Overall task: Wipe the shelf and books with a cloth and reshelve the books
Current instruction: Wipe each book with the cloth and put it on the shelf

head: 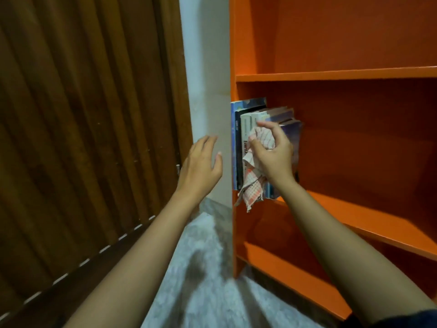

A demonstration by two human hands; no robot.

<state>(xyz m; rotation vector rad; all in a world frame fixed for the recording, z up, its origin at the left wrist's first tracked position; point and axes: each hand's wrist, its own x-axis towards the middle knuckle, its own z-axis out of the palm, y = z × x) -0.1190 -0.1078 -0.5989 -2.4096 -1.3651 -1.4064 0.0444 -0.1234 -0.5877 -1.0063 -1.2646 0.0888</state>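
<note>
Filling the whole left side is a dark brown slatted wooden panel (82, 126), its ribs running upright. On the right stands the bright orange shelf (331, 75), several boards deep, seen at a steep angle. Between the two is a narrow strip of white wall (208, 67), and below it a pale grey speckled floor (203, 275).

Both bare forearms reach up from the bottom of the view. On the middle board, tucked hard against the shelf's left side panel, is a small row of books (246, 125), spines facing out. The blue one sits at the far left and the ones at the right end lean a little toward the rest.

The right hand (272, 153) is at those spines, its fingers curled round a bunched white cloth (253, 185) with a red check, which it holds against the books. The loose tail of the cloth hangs down past the front edge of the board.

The left hand (201, 166) is out in front of the white wall, just beside the shelf's side panel, fingers spread wide and holding nothing. Whether it touches the wall, I cannot tell.
</note>
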